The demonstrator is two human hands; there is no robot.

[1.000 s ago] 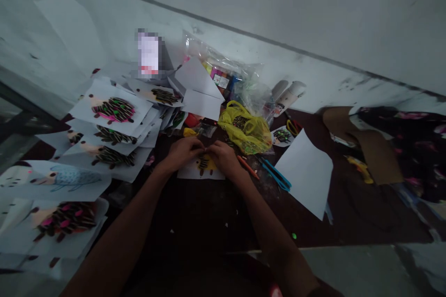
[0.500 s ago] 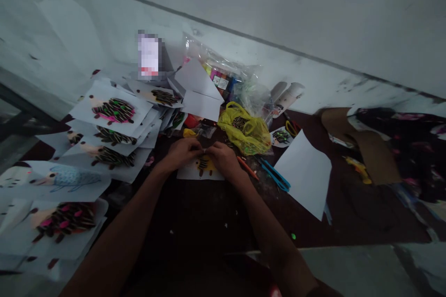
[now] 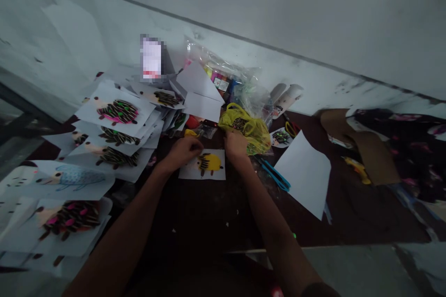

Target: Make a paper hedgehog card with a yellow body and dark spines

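A small white card (image 3: 190, 172) lies on the dark table, bearing a yellow hedgehog shape (image 3: 215, 162) with dark striped seeds on its left part. My left hand (image 3: 184, 152) is over the card's upper left corner, fingertips pinched together; anything between them is too small to make out. Beyond the card's upper right corner, my right hand (image 3: 236, 145) reaches to the left edge of a yellow plastic bag (image 3: 258, 132) that holds striped seeds. Its fingertips are hidden from view.
Stacked hedgehog pictures (image 3: 120, 113) cover the left side. Blue scissors (image 3: 275, 174) and a blank white sheet (image 3: 308, 171) lie to the right. Clear plastic packaging (image 3: 244, 79) is at the back, near rolled paper (image 3: 289, 97). Brown cardboard (image 3: 376, 155) lies far right.
My right hand has moved away from the card to the yellow bag's edge, uncovering the yellow shape. My left hand has shifted slightly left, apart from the right.
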